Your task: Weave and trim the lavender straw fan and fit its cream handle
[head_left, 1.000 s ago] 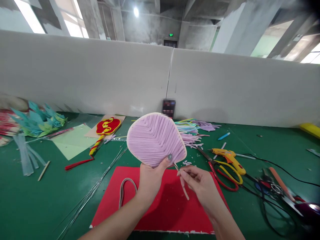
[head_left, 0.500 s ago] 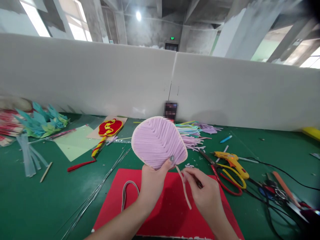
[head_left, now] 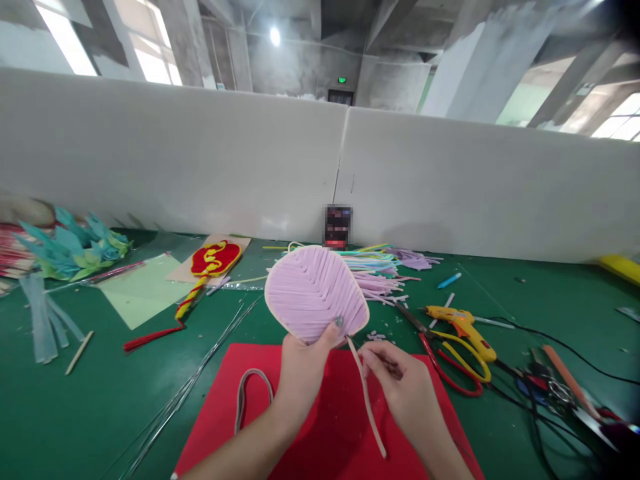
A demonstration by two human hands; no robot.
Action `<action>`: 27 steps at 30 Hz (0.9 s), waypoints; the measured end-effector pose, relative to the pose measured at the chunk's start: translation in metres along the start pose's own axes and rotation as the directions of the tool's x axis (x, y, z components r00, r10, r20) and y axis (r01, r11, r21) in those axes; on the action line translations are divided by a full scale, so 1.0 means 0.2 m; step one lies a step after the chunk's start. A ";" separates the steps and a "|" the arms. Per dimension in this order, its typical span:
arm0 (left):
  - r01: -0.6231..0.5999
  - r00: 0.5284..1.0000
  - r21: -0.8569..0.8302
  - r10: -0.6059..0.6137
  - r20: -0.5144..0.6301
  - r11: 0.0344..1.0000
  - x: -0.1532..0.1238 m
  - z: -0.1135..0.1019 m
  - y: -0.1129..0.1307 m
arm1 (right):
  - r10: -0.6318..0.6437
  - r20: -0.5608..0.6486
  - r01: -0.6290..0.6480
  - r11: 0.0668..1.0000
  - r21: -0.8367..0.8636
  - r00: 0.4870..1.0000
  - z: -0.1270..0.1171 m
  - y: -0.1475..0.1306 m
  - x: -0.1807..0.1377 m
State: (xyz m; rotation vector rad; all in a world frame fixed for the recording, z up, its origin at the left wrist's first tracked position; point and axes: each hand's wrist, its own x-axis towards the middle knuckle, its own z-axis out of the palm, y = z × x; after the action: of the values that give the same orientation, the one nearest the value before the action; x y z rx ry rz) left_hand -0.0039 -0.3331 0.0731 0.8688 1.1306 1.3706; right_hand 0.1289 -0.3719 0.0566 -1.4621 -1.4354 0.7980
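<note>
A lilac fan-shaped panel (head_left: 315,293) is covered in slanting rows of fuzzy pipe cleaners and edged in cream. My left hand (head_left: 307,363) grips its lower edge, with the thumb across the front. From the panel's bottom hangs a loose cream pipe cleaner (head_left: 369,403), its free end over the red board (head_left: 330,427). My right hand (head_left: 400,380) is closed with thumb and fingertips together at the upper part of this strip. On the board by my left wrist lies a grey loop (head_left: 240,397).
To the right lie red-and-yellow-handled scissors (head_left: 457,367), a yellow glue gun (head_left: 467,327) with a cord, and other tools. Bundled pipe cleaners (head_left: 380,283) sit behind the panel. Left are thin wires (head_left: 195,373), a red-and-yellow fan (head_left: 215,259) and teal paper-like leaves (head_left: 83,243).
The panel has dropped slightly and tips more away from me. The cream strip's free end hangs lower in view, and my right hand has shifted a little downward.
</note>
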 end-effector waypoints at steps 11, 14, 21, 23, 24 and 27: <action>0.048 0.999 -0.123 -0.046 0.020 0.991 0.00 0.00 0.01 | -0.161 -0.131 0.142 0.980 -0.140 0.978 0.03 0.02 -0.03; 0.005 1.000 -0.075 -0.003 0.031 0.997 0.00 0.00 -0.01 | 0.026 -0.004 -0.025 0.998 0.060 1.000 0.01 -0.01 -0.01; 0.004 0.999 -0.059 -0.002 0.034 0.998 -0.01 0.01 0.00 | 0.134 0.075 -0.148 0.962 0.227 0.988 -0.01 -0.04 0.02; 0.002 1.000 -0.051 0.000 0.030 0.999 0.00 0.01 0.00 | 0.112 0.053 -0.121 0.969 0.214 0.992 -0.01 -0.03 0.02; -0.001 1.000 -0.044 0.002 0.026 0.999 0.00 0.01 0.00 | 0.099 0.043 -0.106 0.974 0.202 0.994 -0.01 -0.03 0.01; -0.005 1.000 -0.042 0.006 0.022 0.999 0.01 0.00 -0.01 | 0.078 0.018 -0.080 0.986 0.147 0.997 0.00 -0.02 0.01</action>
State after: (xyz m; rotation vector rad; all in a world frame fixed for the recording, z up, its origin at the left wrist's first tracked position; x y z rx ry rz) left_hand -0.0030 -0.3312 0.0706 0.8559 1.0794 1.3814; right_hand 0.1280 -0.3709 0.0609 -1.4102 -1.3048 0.9433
